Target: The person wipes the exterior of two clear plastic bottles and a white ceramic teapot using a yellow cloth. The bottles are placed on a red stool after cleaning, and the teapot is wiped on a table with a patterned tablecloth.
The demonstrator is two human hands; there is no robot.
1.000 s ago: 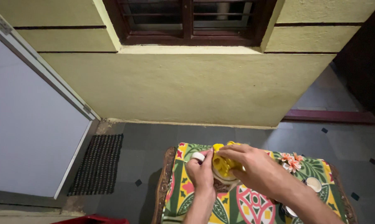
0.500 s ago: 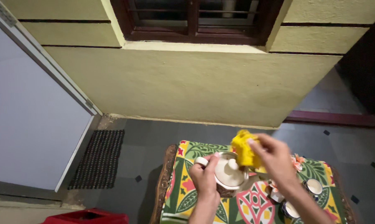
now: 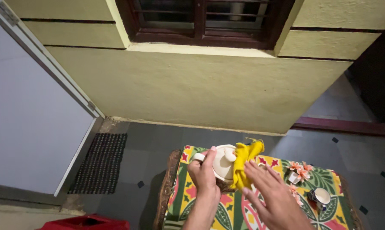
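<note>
A cream teapot [image 3: 221, 164] is being gripped by the left hand [image 3: 204, 172], whose fingers are curled shut around the pot's handle at its 9 o'clock side, so that the pot is being tipped with its lid turned toward the camera above the far end of the counter [image 3: 188, 200]. A yellow cloth [image 3: 243, 164] is being pressed against the pot's 3 o'clock side, draped from its upper edge down toward its base. The right hand [image 3: 271, 196] is being held flat and open, fingers spread and nearly straight, with the fingertips [image 3: 248, 167] touching the lower folds of the cloth; nothing is being clasped by it. The counter is being covered by a bright patterned tablecloth [image 3: 239, 213] in green, yellow and red. At 3 o'clock from the right hand, a small white cup [image 3: 321, 196] is being left standing on the tablecloth, and a cluster of pink flowers [image 3: 298, 168] is lying at about 2 o'clock, well apart from the teapot. At 9 o'clock from the counter, a dark ribbed doormat [image 3: 99, 164] is lying on the grey tiled floor [image 3: 158, 145] beside a pale door [image 3: 26, 119]. At 12 o'clock, a yellow-green wall [image 3: 201, 89] with a dark wooden window frame [image 3: 201, 21] is being faced.
</note>
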